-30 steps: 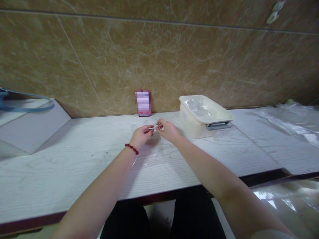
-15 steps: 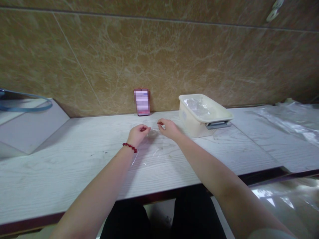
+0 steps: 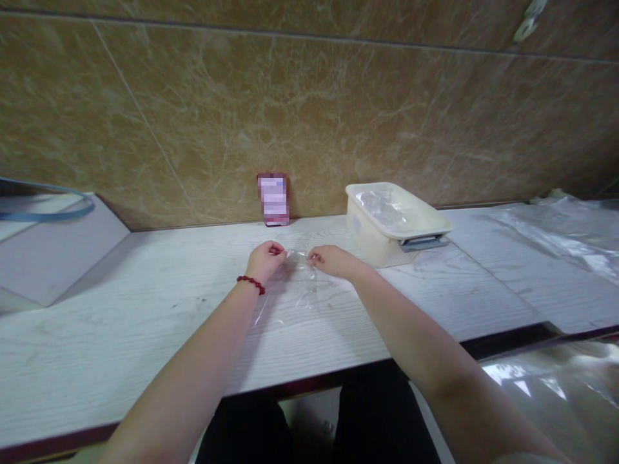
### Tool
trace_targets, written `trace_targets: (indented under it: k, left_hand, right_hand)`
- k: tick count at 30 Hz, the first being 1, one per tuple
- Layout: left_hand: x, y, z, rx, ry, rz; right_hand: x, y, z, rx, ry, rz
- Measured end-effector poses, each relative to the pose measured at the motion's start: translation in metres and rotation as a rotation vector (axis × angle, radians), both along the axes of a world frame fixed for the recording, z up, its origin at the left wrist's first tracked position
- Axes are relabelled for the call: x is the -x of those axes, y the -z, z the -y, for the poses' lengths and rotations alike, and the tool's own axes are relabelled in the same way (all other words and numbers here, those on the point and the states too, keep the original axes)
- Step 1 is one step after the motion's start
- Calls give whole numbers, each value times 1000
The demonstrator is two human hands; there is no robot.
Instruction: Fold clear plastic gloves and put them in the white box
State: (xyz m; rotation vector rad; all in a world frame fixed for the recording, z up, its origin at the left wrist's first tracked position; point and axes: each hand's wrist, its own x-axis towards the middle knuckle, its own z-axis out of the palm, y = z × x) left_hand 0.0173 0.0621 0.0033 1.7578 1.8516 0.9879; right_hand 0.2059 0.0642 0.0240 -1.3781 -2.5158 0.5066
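A clear plastic bag (image 3: 294,290) hangs between my two hands, low over the table, its lower part spread toward me and hard to see against the pale top. My left hand (image 3: 267,259), with a red bead bracelet at the wrist, pinches the bag's top edge between thumb and fingers. On the other side my right hand (image 3: 331,261) is closed on the same edge with its fingertips. Just right of that hand stands a cream plastic bin (image 3: 370,235) with a grey handle and clear plastic (image 3: 384,207) inside.
A phone (image 3: 274,200) leans upright against the marbled wall. At the left is a white box (image 3: 62,258) with a blue strap (image 3: 48,216) over it. Clear plastic sheeting (image 3: 570,229) lies at the far right of the wood-grain table (image 3: 159,309).
My right hand has come down a little toward me onto the bag's edge, and more of the bag shows between the hands. My left hand stays nearly in place.
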Motion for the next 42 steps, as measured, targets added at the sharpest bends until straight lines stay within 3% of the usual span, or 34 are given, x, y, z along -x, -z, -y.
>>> trace_targets:
  k: [8, 32, 42]
  left_hand:
    - [2, 2, 0, -13, 63, -21]
    - [-1, -4, 4, 26, 102, -293]
    - [1, -1, 2, 15, 115, -333]
  right_hand:
    - [-1, -4, 0, -7, -58, 36]
    - [-1, 7, -2, -126, -149, 81]
    - [1, 6, 0, -122, -116, 121]
